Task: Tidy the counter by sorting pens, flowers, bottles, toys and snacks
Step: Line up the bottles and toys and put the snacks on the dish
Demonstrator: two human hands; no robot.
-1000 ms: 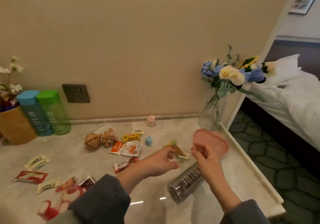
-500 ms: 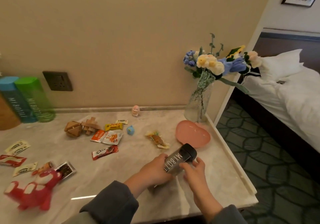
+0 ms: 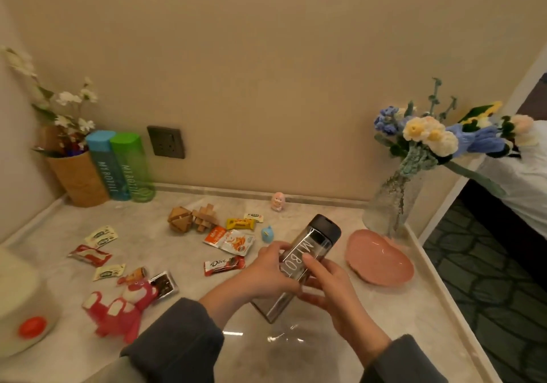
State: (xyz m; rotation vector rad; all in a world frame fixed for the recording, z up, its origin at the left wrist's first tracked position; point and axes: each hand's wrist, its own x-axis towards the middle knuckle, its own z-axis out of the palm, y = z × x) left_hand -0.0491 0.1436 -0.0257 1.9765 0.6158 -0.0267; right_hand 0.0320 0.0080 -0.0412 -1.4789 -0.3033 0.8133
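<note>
My left hand (image 3: 266,270), right hand (image 3: 331,288) clasp clear square black-capped bottle (image 3: 307,261), top tilted away-right, base perhaps lifted. Blue plastic bottle (image 3: 108,163), green plastic bottle (image 3: 131,166) far left, left hand's side.

Head-worn camera looks forward and down, close over the counter (image 3: 296,353).

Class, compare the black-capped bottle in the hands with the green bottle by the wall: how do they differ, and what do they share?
The black-capped bottle is clear grey; the green bottle is green throughout. The black-capped bottle leans, gripped by the left hand and right hand; the green bottle stands upright, untouched. Both carry white lettering.
</note>
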